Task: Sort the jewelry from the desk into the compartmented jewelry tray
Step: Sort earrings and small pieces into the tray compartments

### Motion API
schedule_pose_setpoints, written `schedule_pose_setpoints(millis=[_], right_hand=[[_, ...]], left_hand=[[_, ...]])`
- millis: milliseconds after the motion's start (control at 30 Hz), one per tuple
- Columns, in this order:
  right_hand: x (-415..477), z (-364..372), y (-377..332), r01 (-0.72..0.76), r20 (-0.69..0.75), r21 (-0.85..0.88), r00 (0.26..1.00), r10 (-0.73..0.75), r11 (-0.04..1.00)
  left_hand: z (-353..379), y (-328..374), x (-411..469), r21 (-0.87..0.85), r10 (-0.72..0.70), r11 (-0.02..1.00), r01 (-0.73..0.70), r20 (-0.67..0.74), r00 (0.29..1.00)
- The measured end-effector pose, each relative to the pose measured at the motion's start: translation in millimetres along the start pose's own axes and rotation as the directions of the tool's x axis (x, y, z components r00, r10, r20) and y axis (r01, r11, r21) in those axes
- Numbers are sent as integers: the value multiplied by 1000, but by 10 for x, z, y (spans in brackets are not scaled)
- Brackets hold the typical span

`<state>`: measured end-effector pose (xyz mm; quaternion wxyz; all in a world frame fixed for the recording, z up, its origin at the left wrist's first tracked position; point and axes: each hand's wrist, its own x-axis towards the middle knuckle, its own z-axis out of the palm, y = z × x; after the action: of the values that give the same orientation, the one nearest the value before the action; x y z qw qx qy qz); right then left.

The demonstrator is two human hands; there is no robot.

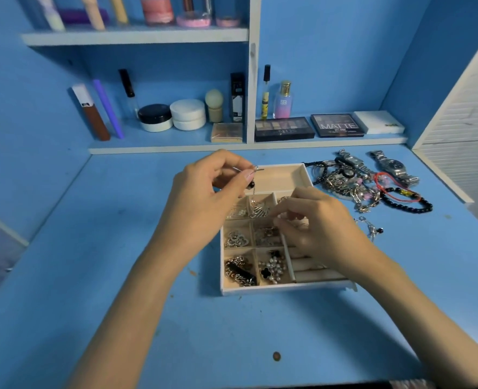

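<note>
Left hand [204, 197] pinches earring [251, 184] above far edge of tray [260, 289]; right hand [319, 228] grip unclear.

Above tray [285, 289], earring [251, 184] is being pinched by L hand [204, 203]; R hand [316, 228] is being held over mid compartments, fingers curled.

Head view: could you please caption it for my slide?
Left hand pinches a drop earring above the jewelry tray; right hand hovers over its compartments, unsorted pile beside.
</note>
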<state>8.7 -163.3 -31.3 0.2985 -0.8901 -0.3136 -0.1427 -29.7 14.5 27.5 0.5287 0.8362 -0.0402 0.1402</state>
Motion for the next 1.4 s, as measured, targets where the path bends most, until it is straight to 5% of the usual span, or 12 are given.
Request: schedule_pose_setpoints(millis=[233, 600, 933, 1200, 1400], right_hand=[[-84, -149, 110, -95, -90, 70, 991, 101, 993], [-133, -216, 177, -124, -118, 77, 984, 133, 989], [-193, -333, 261, -142, -138, 63, 979, 149, 988], [-427, -635, 546, -313, -202, 55, 926, 318, 948], [-603, -776, 833, -457, -93, -84, 888, 450, 885]], left_hand=[[81, 9, -112, -33, -35, 999, 41, 176, 984], [146, -39, -256, 280, -176, 959, 46, 459, 871], [228, -64, -254, 434, -157, 897, -87, 496, 854], [478, -106, -227, 300, -44, 952, -60, 328, 943], [862, -19, -194, 215, 68, 967, -139, 307, 949]])
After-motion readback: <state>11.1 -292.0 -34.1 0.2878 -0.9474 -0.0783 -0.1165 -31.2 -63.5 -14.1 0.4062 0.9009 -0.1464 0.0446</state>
